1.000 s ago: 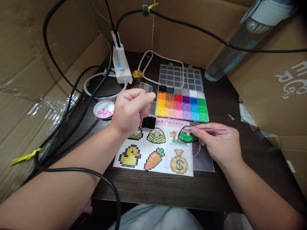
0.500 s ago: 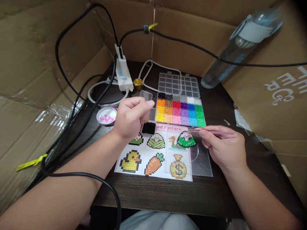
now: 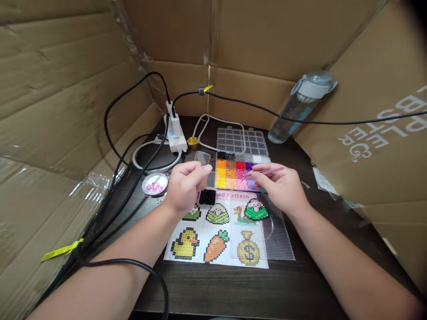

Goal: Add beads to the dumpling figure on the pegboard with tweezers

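My right hand (image 3: pixel 282 184) pinches pink tweezers (image 3: pixel 271 171), their tips pointing left over the pink and purple compartments of the bead box (image 3: pixel 230 164). My left hand (image 3: pixel 187 184) is closed, thumb against curled fingers; what it holds, if anything, is hidden. Beside and just below its fingers is a small tub of black beads (image 3: pixel 207 197); I cannot tell whether they touch it. A green, white and black bead piece (image 3: pixel 256 209) lies on the clear pegboard (image 3: pixel 282 240), partly over the printed pattern sheet (image 3: pixel 216 231).
A white dish (image 3: pixel 155 183) of pink and white beads lies left of my left hand. Behind are a gold cup (image 3: pixel 192 142), a power strip (image 3: pixel 176 138) and a water bottle (image 3: pixel 300 109). Black cables (image 3: pixel 110 120) loop over the left side. Cardboard walls (image 3: pixel 267 40) surround the table.
My right hand has moved left and away from me with the tweezers, from the bead piece to the bead box. My left hand stays closed in nearly the same place. The view has tilted upward.
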A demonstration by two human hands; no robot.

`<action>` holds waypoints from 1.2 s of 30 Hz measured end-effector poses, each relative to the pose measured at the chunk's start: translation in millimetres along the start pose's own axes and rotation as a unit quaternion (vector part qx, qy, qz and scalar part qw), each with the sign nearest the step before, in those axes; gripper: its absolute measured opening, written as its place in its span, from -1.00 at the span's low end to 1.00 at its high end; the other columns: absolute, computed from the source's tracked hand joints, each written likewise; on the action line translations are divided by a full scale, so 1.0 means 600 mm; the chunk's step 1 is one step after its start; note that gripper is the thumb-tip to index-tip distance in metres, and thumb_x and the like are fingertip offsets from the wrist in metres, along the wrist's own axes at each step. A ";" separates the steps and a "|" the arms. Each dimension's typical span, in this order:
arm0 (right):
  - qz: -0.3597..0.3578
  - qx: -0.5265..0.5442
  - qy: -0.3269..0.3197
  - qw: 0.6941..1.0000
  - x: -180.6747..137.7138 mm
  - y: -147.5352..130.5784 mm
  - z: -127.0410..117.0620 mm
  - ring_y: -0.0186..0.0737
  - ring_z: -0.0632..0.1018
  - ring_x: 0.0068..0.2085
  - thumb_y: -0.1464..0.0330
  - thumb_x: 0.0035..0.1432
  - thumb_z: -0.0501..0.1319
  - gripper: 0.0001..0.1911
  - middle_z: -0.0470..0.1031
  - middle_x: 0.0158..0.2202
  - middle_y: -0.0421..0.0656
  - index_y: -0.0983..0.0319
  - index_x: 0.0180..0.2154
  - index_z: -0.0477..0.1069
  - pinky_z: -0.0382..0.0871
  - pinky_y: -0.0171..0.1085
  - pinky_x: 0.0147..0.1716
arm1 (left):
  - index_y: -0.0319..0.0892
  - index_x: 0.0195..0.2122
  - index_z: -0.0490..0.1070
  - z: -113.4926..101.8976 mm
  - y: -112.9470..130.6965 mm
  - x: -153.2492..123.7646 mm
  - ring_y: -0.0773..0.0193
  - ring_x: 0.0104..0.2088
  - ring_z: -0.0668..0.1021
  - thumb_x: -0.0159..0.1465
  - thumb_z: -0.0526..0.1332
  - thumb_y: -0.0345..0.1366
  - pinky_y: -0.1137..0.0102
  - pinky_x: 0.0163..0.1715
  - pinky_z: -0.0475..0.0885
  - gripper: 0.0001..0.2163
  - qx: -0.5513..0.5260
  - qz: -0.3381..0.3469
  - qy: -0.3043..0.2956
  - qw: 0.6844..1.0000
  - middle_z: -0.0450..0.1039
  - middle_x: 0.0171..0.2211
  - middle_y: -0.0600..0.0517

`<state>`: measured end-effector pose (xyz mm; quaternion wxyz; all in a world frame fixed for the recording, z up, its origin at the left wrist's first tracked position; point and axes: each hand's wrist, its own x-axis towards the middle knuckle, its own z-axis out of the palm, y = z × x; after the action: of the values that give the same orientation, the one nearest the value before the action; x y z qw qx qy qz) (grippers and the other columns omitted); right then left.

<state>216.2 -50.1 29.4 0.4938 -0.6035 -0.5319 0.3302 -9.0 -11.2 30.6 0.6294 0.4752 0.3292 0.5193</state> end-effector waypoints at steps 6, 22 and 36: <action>0.000 -0.008 0.014 1.000 -0.007 0.035 0.026 -0.26 0.57 -0.52 0.21 -0.02 0.44 -0.76 0.62 -0.50 -0.11 0.27 -0.40 0.63 0.52 -0.28 -0.53 | -0.16 -0.72 0.00 0.001 -0.003 0.000 0.48 -0.67 0.04 0.11 0.32 -0.27 0.39 -0.62 -0.07 -0.54 -0.005 -0.001 -0.001 1.000 -0.08 -0.73 0.20; 0.052 0.038 -0.013 0.998 -0.005 0.040 0.031 -0.36 0.45 -0.64 0.17 -0.04 0.46 -0.71 0.53 -0.62 -0.16 0.29 -0.40 0.63 0.32 -0.36 -0.69 | -0.16 -0.73 0.00 0.005 -0.002 -0.002 0.47 -0.67 0.03 0.10 0.31 -0.28 0.38 -0.62 -0.08 -0.54 0.000 -0.006 0.001 1.000 -0.10 -0.73 0.19; 0.062 0.028 -0.012 0.998 -0.005 0.033 0.033 -0.39 0.43 -0.63 0.25 -0.03 0.46 -0.77 0.52 -0.64 -0.16 0.31 -0.42 0.62 0.31 -0.39 -0.67 | -0.16 -0.73 0.01 0.005 -0.002 -0.001 0.48 -0.67 0.03 0.10 0.32 -0.30 0.38 -0.61 -0.11 -0.54 -0.012 -0.004 -0.008 1.000 -0.09 -0.73 0.19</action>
<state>203.5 -46.8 4.2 0.4828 -0.6172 -0.4896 0.3824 -6.2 -12.5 30.6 0.6401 0.4704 0.3198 0.5165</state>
